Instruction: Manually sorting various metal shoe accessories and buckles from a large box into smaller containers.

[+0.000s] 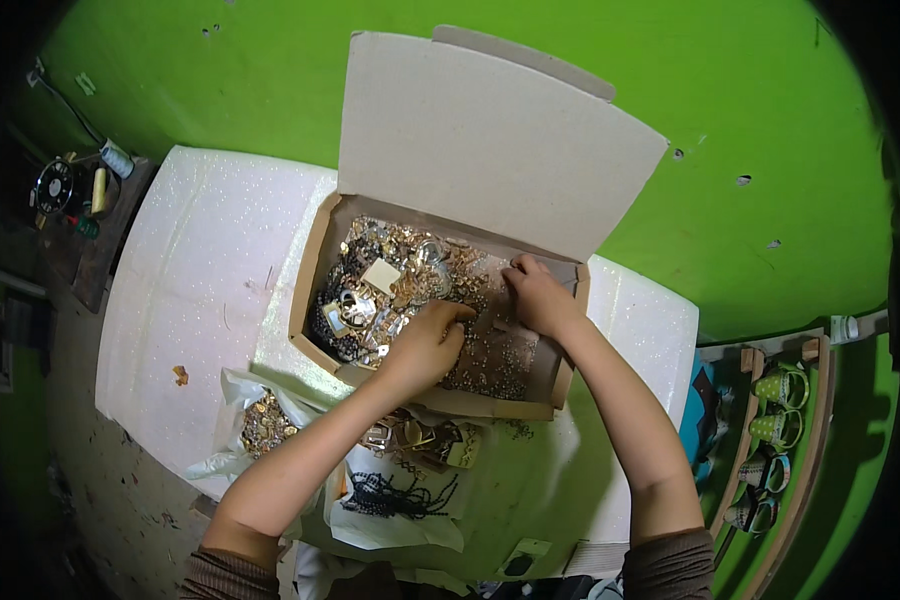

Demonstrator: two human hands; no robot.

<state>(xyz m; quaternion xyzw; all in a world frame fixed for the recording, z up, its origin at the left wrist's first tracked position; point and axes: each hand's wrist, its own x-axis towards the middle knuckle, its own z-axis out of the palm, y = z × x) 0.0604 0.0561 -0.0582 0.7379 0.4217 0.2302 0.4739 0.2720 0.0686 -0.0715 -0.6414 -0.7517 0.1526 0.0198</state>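
Observation:
A cardboard box (315, 355) stands on the table with its lid raised behind it. Inside, mixed jewelry pieces (370, 245) in gold, silver and black pile up on the left, and small loose beads (485, 375) are scattered to the right. My left hand (430, 343) hangs over the middle of the box, its fingers curled together; whatever they may pinch is too small to make out. Toward the box's right wall is my right hand (542, 298), fingers bent inward and closed, with their contents hidden. A cream square piece (381, 276) lies on the pile.
In front of the box sit a plastic bag of gold-coloured pieces (267, 425) and black bead strands (395, 495) on white plastic. The white glittery table (200, 290) meets a green wall (770, 120). A wooden rack with patterned cups (770, 430) is at right.

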